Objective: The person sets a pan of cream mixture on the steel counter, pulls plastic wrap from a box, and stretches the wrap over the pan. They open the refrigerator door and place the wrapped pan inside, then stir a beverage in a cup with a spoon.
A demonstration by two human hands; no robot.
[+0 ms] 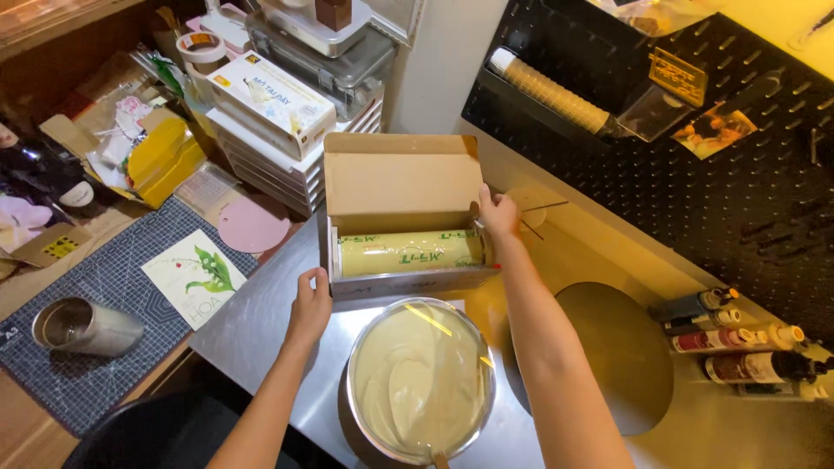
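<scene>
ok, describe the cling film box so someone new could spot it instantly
Start at the steel counter in the middle, just beyond the metal bowl of pale batter. The cling film box sits there, a long cardboard carton with its lid flipped up, the left hand and right hand at its ends. It alone shows a yellowish roll with green print inside.

Your hands grip a matt brown cardboard box [401, 187] holding a glossy film roll [408, 252]. The bowl [360, 365] is shiny metal, its batter [417, 378] smooth, on a brushed steel worktop [261, 317].
</scene>
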